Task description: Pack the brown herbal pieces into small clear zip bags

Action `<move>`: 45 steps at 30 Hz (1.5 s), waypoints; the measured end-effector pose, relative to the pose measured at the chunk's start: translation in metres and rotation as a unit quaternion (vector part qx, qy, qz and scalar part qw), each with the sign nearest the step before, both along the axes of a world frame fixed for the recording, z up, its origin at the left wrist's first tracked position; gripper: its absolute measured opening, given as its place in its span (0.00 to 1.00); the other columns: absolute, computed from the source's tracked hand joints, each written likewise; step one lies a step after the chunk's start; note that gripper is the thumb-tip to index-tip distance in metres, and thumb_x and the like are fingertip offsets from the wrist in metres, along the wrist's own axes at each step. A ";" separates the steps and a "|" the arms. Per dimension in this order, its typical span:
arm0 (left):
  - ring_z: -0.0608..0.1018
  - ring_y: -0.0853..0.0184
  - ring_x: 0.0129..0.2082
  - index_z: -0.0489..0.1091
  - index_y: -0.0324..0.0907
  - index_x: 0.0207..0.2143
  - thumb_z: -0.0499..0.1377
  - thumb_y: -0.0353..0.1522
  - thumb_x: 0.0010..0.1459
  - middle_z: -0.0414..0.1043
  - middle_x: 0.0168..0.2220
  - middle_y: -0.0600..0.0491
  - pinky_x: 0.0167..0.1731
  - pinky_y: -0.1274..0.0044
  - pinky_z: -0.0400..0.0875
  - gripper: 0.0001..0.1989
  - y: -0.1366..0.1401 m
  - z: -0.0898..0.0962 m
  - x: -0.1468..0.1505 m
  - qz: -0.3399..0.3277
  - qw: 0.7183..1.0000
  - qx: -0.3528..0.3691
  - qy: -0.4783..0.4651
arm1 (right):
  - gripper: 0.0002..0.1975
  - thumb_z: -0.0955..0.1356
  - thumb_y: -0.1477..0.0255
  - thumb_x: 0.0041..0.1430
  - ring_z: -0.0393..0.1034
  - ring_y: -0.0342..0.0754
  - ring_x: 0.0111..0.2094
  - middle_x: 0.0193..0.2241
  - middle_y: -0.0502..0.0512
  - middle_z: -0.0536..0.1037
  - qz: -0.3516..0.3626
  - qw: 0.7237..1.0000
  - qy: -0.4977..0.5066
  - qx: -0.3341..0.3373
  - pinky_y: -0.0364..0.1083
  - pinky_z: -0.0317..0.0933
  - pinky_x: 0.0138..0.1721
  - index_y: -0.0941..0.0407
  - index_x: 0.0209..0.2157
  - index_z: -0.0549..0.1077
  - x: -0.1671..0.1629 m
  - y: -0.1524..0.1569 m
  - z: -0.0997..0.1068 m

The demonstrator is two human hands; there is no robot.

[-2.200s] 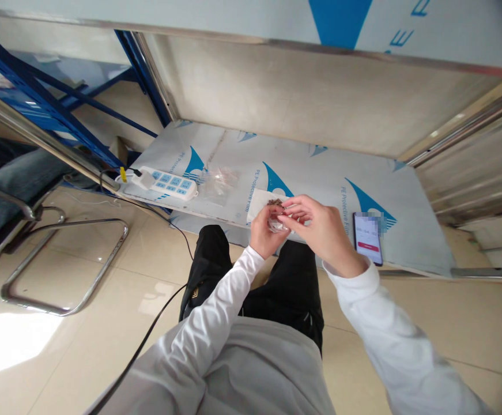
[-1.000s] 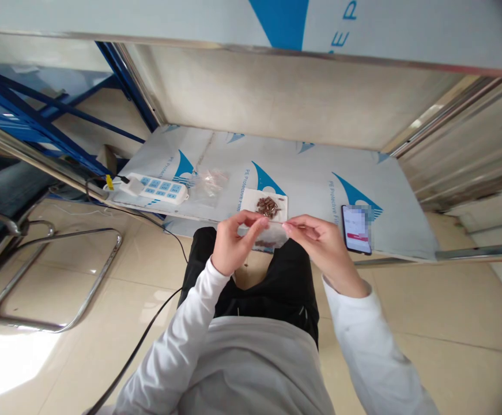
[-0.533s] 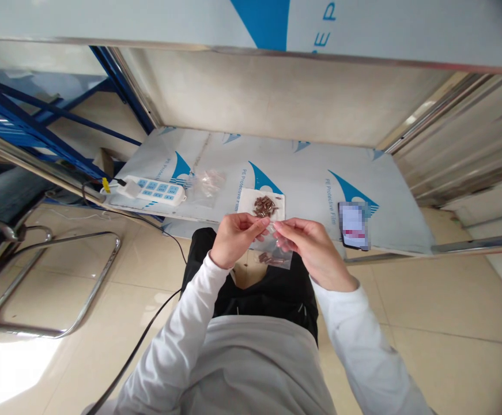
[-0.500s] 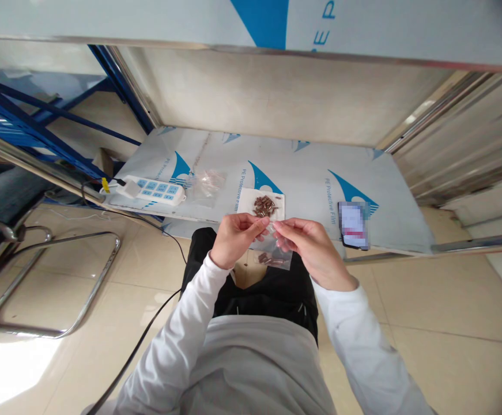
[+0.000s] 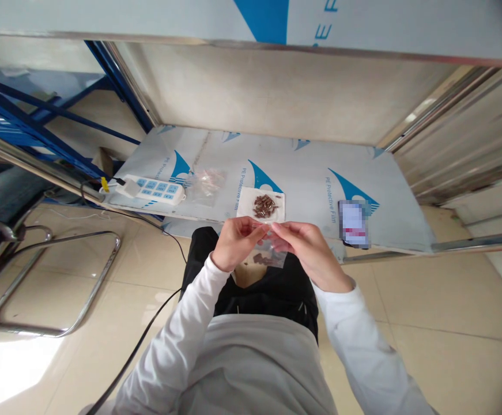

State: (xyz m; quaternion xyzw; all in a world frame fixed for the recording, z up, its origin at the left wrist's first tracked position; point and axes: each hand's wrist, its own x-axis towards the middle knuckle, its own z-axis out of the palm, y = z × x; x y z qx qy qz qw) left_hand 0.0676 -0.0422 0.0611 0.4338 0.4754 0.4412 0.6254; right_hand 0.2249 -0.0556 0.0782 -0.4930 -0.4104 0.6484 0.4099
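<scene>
Both hands pinch the top edge of a small clear plastic bag (image 5: 279,260), which hangs below the fingers over my lap. Brown pieces (image 5: 264,259) show through it, blurred. My left hand (image 5: 238,242) is closed on the bag's left side and my right hand (image 5: 309,248) on its right side, thumbs almost meeting. Just beyond the fingertips, a white square sheet or shallow tray (image 5: 246,203) lies on the shelf. On it is a pile of small brown cylindrical pieces (image 5: 264,206), their exact kind unclear.
A metal shelf (image 5: 306,173) with printed film holds a white power strip (image 5: 158,190) at left, clear plastic bags (image 5: 207,184) beside it and a phone (image 5: 354,223) at right. Above runs an upper shelf edge (image 5: 168,39). A metal-framed chair (image 5: 56,333) stands at left.
My hands have drawn slightly closer together along the bag's edge. The bag has swung a little to the left and its lower part sits slightly higher.
</scene>
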 end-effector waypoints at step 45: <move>0.81 0.63 0.27 0.79 0.39 0.32 0.65 0.40 0.53 0.81 0.31 0.47 0.30 0.75 0.76 0.13 -0.032 0.013 -0.008 -0.001 0.998 0.055 0.043 | 0.14 0.72 0.60 0.53 0.75 0.48 0.33 0.29 0.54 0.81 0.034 0.996 -0.061 0.051 0.46 0.67 0.37 0.56 0.34 0.80 0.010 -0.020 0.013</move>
